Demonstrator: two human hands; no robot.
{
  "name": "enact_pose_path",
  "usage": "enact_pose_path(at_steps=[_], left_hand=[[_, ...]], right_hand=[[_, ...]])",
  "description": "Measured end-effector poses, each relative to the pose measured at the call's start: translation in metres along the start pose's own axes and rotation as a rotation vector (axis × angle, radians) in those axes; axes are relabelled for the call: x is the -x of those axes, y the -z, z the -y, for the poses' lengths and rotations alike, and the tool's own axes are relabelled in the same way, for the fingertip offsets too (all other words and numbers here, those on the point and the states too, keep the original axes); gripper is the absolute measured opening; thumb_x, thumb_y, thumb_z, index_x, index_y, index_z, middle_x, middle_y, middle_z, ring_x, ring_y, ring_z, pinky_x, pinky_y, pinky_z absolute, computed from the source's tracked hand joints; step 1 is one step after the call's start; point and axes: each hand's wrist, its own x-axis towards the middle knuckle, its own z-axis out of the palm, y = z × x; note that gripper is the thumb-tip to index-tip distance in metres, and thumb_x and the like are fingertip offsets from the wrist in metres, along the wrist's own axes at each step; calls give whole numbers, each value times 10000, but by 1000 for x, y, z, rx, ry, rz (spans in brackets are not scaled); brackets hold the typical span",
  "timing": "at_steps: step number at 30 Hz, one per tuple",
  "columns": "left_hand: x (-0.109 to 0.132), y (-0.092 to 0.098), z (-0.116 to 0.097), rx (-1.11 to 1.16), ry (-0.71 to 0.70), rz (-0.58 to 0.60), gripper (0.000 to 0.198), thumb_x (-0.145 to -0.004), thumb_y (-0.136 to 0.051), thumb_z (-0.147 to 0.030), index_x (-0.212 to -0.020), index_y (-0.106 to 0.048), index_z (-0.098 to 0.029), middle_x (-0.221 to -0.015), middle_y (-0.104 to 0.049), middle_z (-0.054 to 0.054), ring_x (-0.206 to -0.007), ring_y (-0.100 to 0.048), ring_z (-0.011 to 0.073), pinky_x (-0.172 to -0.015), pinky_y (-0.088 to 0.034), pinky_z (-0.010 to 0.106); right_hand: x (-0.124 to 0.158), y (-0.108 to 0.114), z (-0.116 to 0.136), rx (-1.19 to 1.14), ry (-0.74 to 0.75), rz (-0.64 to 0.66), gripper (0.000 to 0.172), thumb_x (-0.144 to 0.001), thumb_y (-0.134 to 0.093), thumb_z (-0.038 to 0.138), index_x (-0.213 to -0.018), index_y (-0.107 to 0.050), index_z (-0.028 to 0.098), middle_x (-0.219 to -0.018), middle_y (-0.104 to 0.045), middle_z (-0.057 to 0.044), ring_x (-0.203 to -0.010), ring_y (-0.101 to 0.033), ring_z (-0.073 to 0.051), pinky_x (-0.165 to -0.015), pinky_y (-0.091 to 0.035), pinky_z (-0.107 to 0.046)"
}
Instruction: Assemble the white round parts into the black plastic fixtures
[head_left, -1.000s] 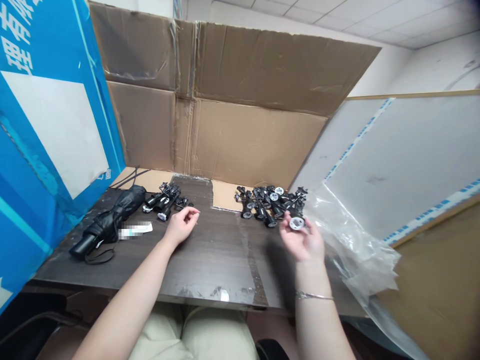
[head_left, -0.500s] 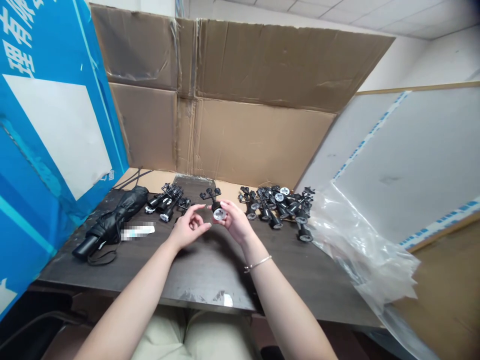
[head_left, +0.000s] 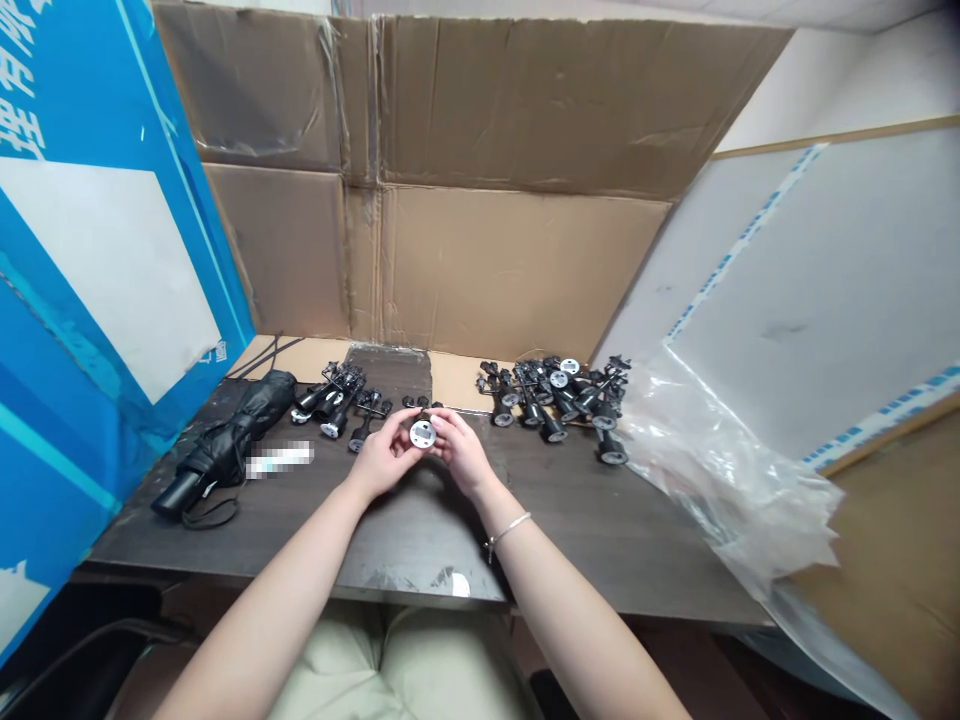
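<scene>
A small black candelabra-shaped piece [head_left: 423, 433] is held up over the middle of the table, its round white underside with a grey rectangular patch facing me. My left hand [head_left: 384, 457] grips the left rim of its base between thumb and fingers. On the opposite rim, my right hand [head_left: 463, 457] is closed around it as well. The branched arms point away from me and are mostly hidden behind the base and fingers. Similar black pieces lie in a smaller pile [head_left: 334, 395] to the left and a larger pile [head_left: 555, 395] to the right.
A folded black umbrella [head_left: 232, 435] lies at the left, beside a blurred white strip [head_left: 280, 458]. Clear plastic sheeting [head_left: 720, 480] hangs over the table's right side. Cardboard [head_left: 525, 270] stands behind, with a blue panel [head_left: 120, 280] at the left.
My left hand has moved right and closed on the base of the candelabra-shaped piece. The piece has turned so its underside faces me more squarely. The view has tipped downward slightly.
</scene>
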Motion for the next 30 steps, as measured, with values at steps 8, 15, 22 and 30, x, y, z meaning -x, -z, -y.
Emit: enact_pose_path(at_steps=[8,15,22,30], left_hand=[[1,0,-7,-39,-10,-13,515,-733,-571,-369,-1206,-466,-193,-637,-538,-33,-501,-469,80,-511,-439,191],[1,1,-7,3,-29,5,478,-775,-517,-371,-1209,-460,-180,-636,-521,-27,-523,-470,86,-533,-432,197],[1,3,-7,71,0,12,455,-799,-482,-336,-1222,-445,-174,-648,-543,-23,-557,-505,100,-570,-443,210],[1,4,-5,99,20,25,441,-824,-435,-375,-1221,-449,-181,-686,-589,-10,-571,-536,112,-580,-459,222]], right_hand=[[2,0,-1,45,39,50,458,-503,-742,212,-895,-506,221,-719,-608,42,-638,-570,-106,-555,-440,-210],[1,1,-2,75,59,57,437,-527,-736,227,-900,-509,220,-689,-595,45,-609,-547,-100,-554,-444,-218],[0,2,-3,103,80,86,405,-572,-727,290,-912,-519,222,-721,-609,28,-571,-541,-97,-553,-452,-236],[-2,4,-6,148,121,96,395,-599,-712,361,-909,-515,215,-629,-582,51,-524,-528,-87,-547,-442,-231]])
